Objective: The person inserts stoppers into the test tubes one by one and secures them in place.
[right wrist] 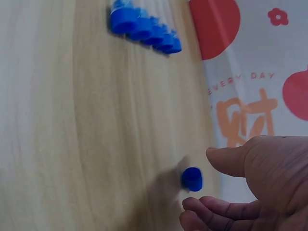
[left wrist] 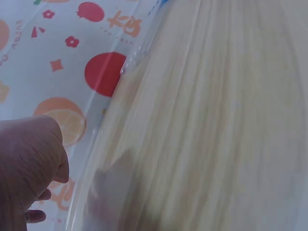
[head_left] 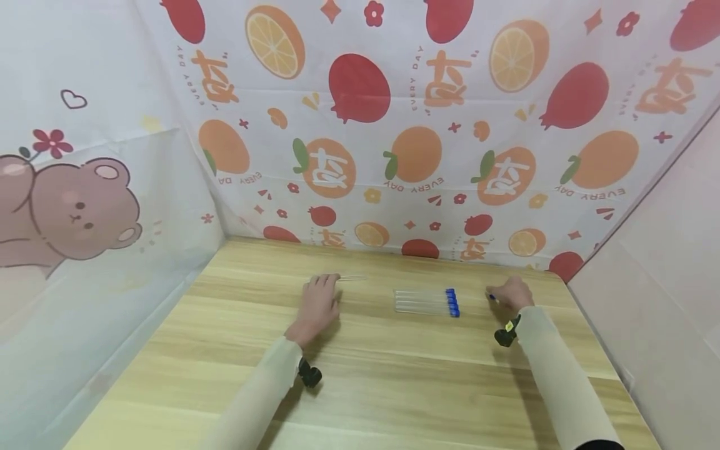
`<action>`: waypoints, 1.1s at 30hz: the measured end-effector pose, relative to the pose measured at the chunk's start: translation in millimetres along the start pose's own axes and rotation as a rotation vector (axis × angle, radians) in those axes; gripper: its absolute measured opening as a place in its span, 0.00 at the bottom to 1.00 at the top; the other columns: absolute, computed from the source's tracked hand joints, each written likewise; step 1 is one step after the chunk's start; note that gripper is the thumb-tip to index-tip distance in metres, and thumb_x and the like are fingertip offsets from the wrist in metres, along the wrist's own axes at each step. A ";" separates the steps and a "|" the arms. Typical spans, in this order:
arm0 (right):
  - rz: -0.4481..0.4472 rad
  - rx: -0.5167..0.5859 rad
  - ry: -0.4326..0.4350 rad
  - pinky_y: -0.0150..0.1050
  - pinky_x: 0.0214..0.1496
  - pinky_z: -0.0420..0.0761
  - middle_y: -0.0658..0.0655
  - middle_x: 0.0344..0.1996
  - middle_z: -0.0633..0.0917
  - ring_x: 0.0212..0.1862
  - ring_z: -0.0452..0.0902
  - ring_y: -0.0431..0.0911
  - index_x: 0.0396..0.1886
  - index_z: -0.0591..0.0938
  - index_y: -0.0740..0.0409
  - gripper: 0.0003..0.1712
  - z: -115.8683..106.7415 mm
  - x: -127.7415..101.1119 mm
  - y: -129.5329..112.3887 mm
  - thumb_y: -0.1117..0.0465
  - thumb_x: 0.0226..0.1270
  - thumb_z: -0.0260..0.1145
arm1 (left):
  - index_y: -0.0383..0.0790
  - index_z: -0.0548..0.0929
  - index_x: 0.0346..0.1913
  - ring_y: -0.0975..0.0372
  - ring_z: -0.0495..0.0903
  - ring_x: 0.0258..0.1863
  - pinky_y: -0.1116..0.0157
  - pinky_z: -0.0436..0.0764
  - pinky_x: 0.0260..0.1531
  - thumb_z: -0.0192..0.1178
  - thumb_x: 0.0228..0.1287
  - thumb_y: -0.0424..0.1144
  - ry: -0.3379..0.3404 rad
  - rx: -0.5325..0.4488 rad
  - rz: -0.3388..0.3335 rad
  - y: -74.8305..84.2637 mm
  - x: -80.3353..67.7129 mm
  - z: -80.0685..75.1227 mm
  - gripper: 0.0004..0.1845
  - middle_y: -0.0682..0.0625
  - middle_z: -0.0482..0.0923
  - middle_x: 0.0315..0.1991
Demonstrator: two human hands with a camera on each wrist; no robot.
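Observation:
In the head view my left hand (head_left: 320, 306) is low over the table's left half, its fingertips at a thin clear tube (head_left: 353, 278) that sticks out to their right. The left wrist view shows its fingers bent downward; I cannot tell whether they pinch the tube. My right hand (right wrist: 260, 187) has thumb and fingers spread apart around a small blue cap (right wrist: 192, 179) on the table. A gap shows between the thumb and the cap. Several clear tubes (head_left: 422, 302) with blue caps (head_left: 452, 302) lie side by side between the hands, caps toward the right.
The wood-grain table (head_left: 360, 387) ends at a fruit-printed cloth wall (head_left: 388, 144) at the back. A cloth with a bear print (head_left: 84, 209) hangs on the left, and a pale wall (head_left: 669, 269) stands close to the right edge.

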State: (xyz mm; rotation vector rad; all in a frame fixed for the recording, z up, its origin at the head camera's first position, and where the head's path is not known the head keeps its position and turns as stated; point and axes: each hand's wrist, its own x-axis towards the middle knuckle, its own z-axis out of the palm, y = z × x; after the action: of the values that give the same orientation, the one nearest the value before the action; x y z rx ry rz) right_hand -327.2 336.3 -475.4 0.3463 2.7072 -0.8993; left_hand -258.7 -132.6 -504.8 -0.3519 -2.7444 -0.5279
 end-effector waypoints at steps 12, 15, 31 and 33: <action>0.054 -0.030 0.045 0.34 0.20 0.67 0.47 0.11 0.67 0.17 0.64 0.40 0.16 0.68 0.54 0.25 10.9 2.4 2.4 0.48 0.65 0.67 | 0.34 0.75 0.61 0.39 0.76 0.59 0.41 0.76 0.59 0.64 0.54 0.27 -0.020 0.049 -0.072 -27.3 -7.0 -10.1 0.28 0.33 0.79 0.60; 0.036 -0.063 0.061 0.35 0.23 0.70 0.53 0.17 0.73 0.22 0.69 0.45 0.20 0.73 0.59 0.21 10.8 1.5 2.5 0.51 0.64 0.66 | 0.34 0.74 0.62 0.39 0.75 0.60 0.41 0.76 0.60 0.64 0.55 0.27 -0.025 0.048 -0.085 -30.0 -8.1 -11.9 0.28 0.33 0.79 0.60; 0.014 -0.023 0.048 0.36 0.24 0.74 0.56 0.23 0.78 0.28 0.73 0.49 0.25 0.81 0.66 0.13 6.2 5.8 5.9 0.60 0.59 0.72 | 0.34 0.75 0.61 0.39 0.74 0.61 0.41 0.75 0.59 0.60 0.55 0.27 -0.059 0.038 -0.121 -39.6 1.6 -10.0 0.27 0.33 0.78 0.62; 0.017 -0.007 0.035 0.34 0.23 0.74 0.54 0.20 0.78 0.25 0.73 0.46 0.25 0.82 0.65 0.12 6.8 6.2 6.9 0.61 0.58 0.73 | 0.34 0.75 0.61 0.39 0.74 0.61 0.42 0.75 0.58 0.60 0.55 0.27 -0.062 0.031 -0.123 -39.1 2.0 -9.8 0.27 0.33 0.78 0.62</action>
State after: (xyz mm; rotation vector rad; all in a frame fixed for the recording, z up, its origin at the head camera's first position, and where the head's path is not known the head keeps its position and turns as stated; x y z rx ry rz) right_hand -329.8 338.3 -486.4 0.3862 2.7345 -0.8875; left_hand -269.6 -171.4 -507.8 -0.1953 -2.8443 -0.5125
